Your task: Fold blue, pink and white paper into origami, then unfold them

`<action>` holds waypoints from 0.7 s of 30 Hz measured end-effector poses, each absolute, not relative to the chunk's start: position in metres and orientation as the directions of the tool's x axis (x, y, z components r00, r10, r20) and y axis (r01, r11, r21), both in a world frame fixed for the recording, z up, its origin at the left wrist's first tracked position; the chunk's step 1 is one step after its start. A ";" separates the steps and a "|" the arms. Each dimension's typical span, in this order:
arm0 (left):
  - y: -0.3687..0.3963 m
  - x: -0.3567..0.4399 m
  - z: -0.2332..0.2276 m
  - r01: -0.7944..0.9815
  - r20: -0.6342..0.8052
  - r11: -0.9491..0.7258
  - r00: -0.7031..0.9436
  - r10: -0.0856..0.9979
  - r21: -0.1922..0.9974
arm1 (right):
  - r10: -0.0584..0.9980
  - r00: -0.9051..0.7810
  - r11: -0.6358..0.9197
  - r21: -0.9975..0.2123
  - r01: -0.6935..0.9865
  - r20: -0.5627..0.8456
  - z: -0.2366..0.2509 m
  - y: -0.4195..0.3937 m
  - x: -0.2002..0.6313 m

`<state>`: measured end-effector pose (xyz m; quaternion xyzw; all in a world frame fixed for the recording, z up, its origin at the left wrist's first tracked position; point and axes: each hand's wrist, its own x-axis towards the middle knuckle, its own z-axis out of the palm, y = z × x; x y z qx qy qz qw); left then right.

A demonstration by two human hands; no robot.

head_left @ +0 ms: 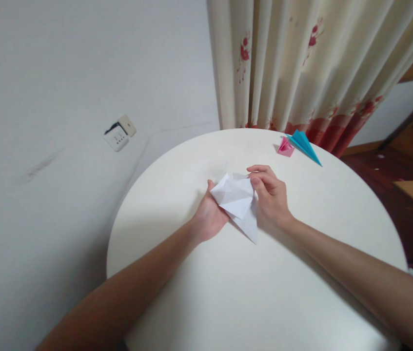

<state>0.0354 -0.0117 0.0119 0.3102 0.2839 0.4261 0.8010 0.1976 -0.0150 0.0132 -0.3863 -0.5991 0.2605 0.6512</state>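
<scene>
- The folded white paper (238, 202) is held above the middle of the round white counter (301, 273), between the two hands.
- Its long axis runs from the far left down toward the person's near right; the sharp tip points toward the person (slightly to the right), and the wider, creased part faces away.
- The left hand (209, 217) grips the paper's left edge, thumb on top and fingers curled beneath, closed on it.
- The right hand (270, 195) pinches the paper's upper right edge, fingers bent over the fold, also closed on it.
- No container shows on the counter.
- A small pink folded paper (285, 146) and a teal paper plane (304, 145) lie just beside each other near the counter's far right edge, well apart from the hands.
- The counter's surface between the hands and its near rim is bare, as is the left part.
- Behind the far edge hangs a cream curtain (301, 63) with red flowers; a wall socket (119, 132) sits on the white wall to the left (dark wooden floor to the right).
</scene>
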 end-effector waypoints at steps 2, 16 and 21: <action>-0.014 0.034 0.010 -0.481 -0.202 0.436 0.463 0.863 0.761 | 0.799 0.089 0.581 -0.802 0.137 0.595 0.012 -0.017 0.195; -0.010 0.035 0.005 -0.245 -0.001 0.019 0.073 0.997 0.969 | 0.953 -0.049 0.301 -0.952 0.056 0.298 -0.003 -0.013 0.186; -0.012 0.035 0.008 -0.223 0.098 -0.067 0.133 0.986 0.973 | 0.973 -0.221 0.075 -0.997 0.022 0.068 -0.005 -0.014 0.184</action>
